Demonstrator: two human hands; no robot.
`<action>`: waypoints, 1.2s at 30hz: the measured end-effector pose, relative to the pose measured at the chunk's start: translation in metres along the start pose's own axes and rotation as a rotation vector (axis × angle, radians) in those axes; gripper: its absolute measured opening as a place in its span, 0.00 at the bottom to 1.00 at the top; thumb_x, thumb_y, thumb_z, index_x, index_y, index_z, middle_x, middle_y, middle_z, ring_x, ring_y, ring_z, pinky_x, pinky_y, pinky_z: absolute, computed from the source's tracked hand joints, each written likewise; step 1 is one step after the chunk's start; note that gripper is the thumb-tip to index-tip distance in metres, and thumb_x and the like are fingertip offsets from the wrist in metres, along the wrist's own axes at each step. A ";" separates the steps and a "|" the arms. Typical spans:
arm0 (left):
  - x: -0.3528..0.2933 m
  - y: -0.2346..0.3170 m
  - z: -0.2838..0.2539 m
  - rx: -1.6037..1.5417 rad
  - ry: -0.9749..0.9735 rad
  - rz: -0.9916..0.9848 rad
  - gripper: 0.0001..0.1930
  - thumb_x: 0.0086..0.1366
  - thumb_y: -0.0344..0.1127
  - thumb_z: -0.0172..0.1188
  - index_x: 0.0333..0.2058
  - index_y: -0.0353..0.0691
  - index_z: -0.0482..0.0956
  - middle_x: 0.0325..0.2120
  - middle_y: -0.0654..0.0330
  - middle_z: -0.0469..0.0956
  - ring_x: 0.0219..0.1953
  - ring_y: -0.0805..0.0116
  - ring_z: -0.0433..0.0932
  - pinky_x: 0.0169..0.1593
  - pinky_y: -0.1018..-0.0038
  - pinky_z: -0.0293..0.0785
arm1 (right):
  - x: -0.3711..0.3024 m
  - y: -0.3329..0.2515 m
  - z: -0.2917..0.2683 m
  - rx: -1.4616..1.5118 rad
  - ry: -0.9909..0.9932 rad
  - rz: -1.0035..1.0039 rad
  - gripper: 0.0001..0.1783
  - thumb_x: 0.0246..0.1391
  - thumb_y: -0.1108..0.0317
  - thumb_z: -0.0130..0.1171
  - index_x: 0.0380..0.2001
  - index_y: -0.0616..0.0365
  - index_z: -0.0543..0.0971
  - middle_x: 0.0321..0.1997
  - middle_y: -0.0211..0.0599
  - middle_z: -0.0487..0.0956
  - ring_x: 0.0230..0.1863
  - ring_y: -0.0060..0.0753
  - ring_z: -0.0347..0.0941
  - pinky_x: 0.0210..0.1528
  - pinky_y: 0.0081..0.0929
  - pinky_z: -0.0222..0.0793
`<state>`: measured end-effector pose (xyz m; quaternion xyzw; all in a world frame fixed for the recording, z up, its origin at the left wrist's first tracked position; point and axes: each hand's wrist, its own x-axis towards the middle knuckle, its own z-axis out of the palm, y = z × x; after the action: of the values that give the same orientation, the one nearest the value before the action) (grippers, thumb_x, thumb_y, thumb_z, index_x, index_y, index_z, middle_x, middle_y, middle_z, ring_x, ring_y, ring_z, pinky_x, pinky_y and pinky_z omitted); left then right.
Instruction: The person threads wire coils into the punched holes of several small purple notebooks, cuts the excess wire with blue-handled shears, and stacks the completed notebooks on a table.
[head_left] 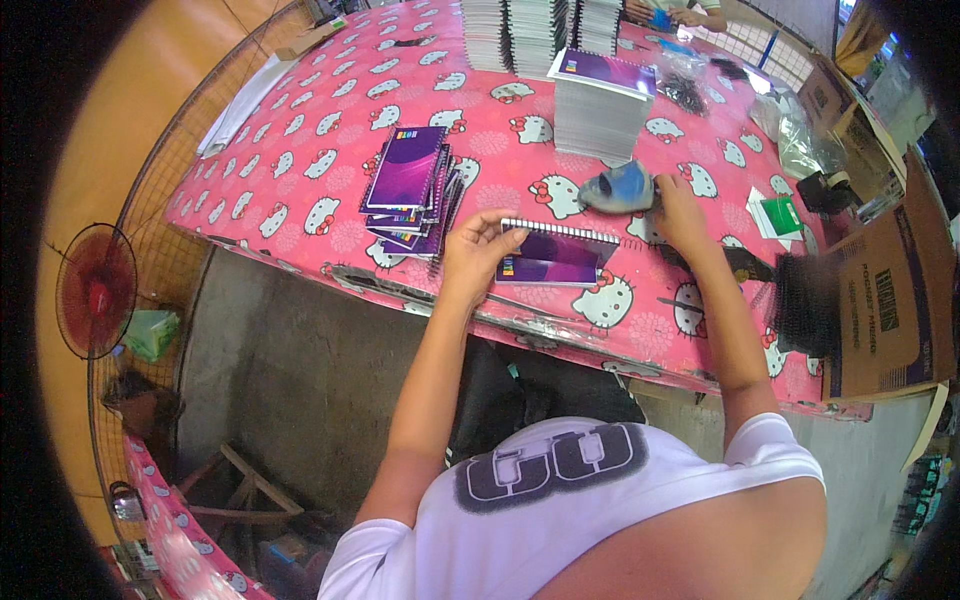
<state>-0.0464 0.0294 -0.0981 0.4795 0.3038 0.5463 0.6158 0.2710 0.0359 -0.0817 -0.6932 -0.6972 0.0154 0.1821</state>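
Observation:
My left hand [479, 252] pinches the upper left corner of a small purple spiral notebook [550, 270] at the table's near edge. The notebook is tilted partly open, its bound edge up, and a thin coil [637, 244] sticks out past its right end. My right hand [680, 212] is closed, fingers curled, at the right end of a blue-and-grey object [618, 188] whose kind I cannot make out. What those fingers hold is hidden. Left of my left hand lies an uneven stack of purple spiral notebooks [407, 170].
A tall stack of notebooks [600, 115] stands beyond my hands, with taller white stacks [535, 40] behind. A cardboard box [885, 290] and dark coils [805, 305] are at right. Another person's hands [690, 17] work at the far side. A fan [97, 290] stands left.

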 end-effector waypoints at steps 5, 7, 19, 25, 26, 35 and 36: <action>-0.016 0.038 0.032 0.450 0.088 0.527 0.11 0.54 0.19 0.64 0.37 0.35 0.77 0.35 0.57 0.79 0.41 0.71 0.77 0.44 0.74 0.75 | -0.089 -0.002 -0.048 0.018 0.073 0.136 0.40 0.42 0.64 0.66 0.59 0.58 0.62 0.65 0.62 0.57 0.65 0.62 0.53 0.65 0.45 0.53; -0.030 0.045 0.048 0.609 0.066 0.572 0.10 0.53 0.22 0.66 0.34 0.36 0.78 0.35 0.56 0.79 0.42 0.68 0.77 0.46 0.73 0.73 | -0.133 0.027 -0.043 -0.030 -0.046 0.148 0.37 0.46 0.61 0.64 0.58 0.62 0.62 0.64 0.58 0.59 0.64 0.59 0.56 0.63 0.43 0.56; -0.039 -0.004 0.045 0.663 0.193 0.536 0.11 0.51 0.23 0.68 0.34 0.31 0.80 0.36 0.50 0.81 0.38 0.66 0.81 0.42 0.74 0.77 | -0.121 -0.052 -0.031 0.338 0.197 -0.048 0.20 0.49 0.61 0.59 0.44 0.59 0.72 0.40 0.47 0.72 0.45 0.50 0.67 0.50 0.42 0.62; -0.040 -0.002 0.043 0.744 0.129 0.673 0.12 0.47 0.20 0.67 0.33 0.33 0.81 0.34 0.50 0.81 0.36 0.60 0.81 0.42 0.70 0.75 | -0.116 -0.126 -0.042 0.483 0.002 -0.169 0.22 0.50 0.58 0.61 0.45 0.58 0.73 0.40 0.47 0.72 0.42 0.49 0.69 0.45 0.41 0.64; -0.040 -0.003 0.042 0.754 0.126 0.683 0.12 0.47 0.20 0.67 0.34 0.33 0.81 0.34 0.50 0.81 0.36 0.59 0.81 0.42 0.70 0.75 | -0.115 -0.126 -0.042 0.439 0.041 -0.198 0.20 0.50 0.58 0.60 0.44 0.58 0.74 0.40 0.46 0.72 0.41 0.49 0.69 0.45 0.41 0.64; -0.042 0.006 0.039 0.816 0.020 0.833 0.11 0.49 0.18 0.65 0.34 0.32 0.81 0.34 0.51 0.81 0.34 0.59 0.80 0.40 0.70 0.75 | -0.091 -0.093 -0.041 1.634 -1.038 0.508 0.18 0.60 0.57 0.52 0.41 0.63 0.74 0.37 0.46 0.78 0.38 0.43 0.76 0.41 0.36 0.73; -0.040 0.009 0.040 0.814 -0.010 0.855 0.11 0.49 0.19 0.65 0.34 0.32 0.81 0.33 0.52 0.81 0.34 0.60 0.80 0.40 0.70 0.75 | -0.093 -0.086 -0.029 1.880 -1.133 0.425 0.20 0.63 0.56 0.47 0.42 0.66 0.74 0.37 0.46 0.79 0.36 0.40 0.78 0.40 0.35 0.76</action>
<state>-0.0222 -0.0200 -0.0814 0.7597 0.2660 0.5834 0.1088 0.1939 -0.0641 -0.0531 -0.2776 -0.2577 0.8810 0.2834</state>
